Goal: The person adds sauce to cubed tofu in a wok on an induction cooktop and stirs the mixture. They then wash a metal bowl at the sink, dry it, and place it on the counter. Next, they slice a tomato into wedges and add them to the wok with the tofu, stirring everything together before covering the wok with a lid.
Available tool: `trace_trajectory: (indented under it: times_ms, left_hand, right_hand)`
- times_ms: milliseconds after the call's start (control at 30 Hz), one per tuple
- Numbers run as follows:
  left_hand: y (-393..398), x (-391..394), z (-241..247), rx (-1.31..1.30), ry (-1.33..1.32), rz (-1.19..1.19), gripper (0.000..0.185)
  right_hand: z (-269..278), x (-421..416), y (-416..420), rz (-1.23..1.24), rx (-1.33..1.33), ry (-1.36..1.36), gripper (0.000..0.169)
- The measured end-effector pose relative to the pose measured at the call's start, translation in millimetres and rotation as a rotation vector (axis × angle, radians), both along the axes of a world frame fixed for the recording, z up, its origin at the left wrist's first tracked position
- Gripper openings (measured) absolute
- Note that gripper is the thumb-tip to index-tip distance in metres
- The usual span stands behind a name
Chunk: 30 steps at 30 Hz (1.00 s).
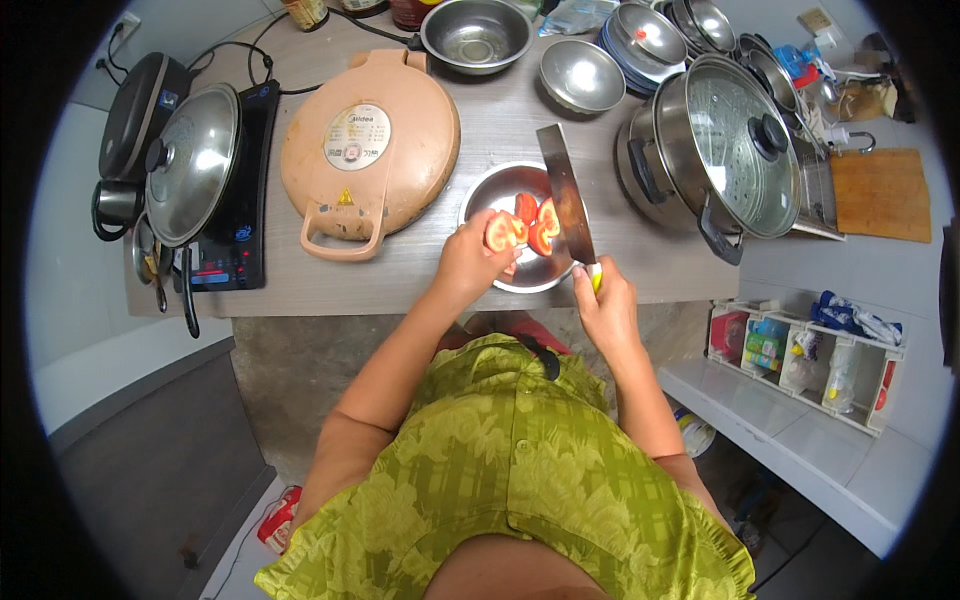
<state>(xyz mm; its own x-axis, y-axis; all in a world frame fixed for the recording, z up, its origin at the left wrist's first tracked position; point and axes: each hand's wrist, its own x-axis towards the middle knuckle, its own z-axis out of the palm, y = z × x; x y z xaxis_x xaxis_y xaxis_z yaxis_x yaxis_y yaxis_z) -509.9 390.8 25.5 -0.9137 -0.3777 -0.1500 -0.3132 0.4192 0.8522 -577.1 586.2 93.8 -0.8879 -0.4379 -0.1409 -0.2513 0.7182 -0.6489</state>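
My left hand (474,259) holds a cut piece of tomato (501,231) over the left side of a stainless steel bowl (486,182). Several tomato pieces (540,238) lie in the bowl or just under my fingers; which of them I hold is partly unclear. In my right hand (609,304) is the white and yellow handle of a cleaver (568,196). Its broad blade points away from me, across the right side of the bowl, beside the tomato pieces. The bowl stands near the front edge of the table.
A Midea electric griddle (405,142) stands left of the bowl, with a lidded pan (196,161) on an induction cooker (251,180) beyond it. A large lidded steamer pot (675,150) is to the right. Metal bowls (582,75) stand behind, and a wooden board (881,195) lies far right.
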Motion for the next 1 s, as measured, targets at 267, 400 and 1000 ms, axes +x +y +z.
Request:
trace_trajectory:
  times_ms: [267,400,1000]
  left_hand:
    - [11.3,32.4,20.0,0.113,0.093,0.118,0.056]
    - [6.8,64.2,16.1,0.276,0.032,0.235,0.049]
    - [40.0,161.2,2.1,0.633,0.137,0.861,0.042]
  right_hand:
    - [-9.2,-43.6,-15.7,0.020,0.007,0.140,0.027]
    - [-15.5,-92.8,-66.7,0.137,-0.022,0.463,0.031]
    - [-90.8,-204.2,-121.8,-0.100,0.288,0.450,0.030]
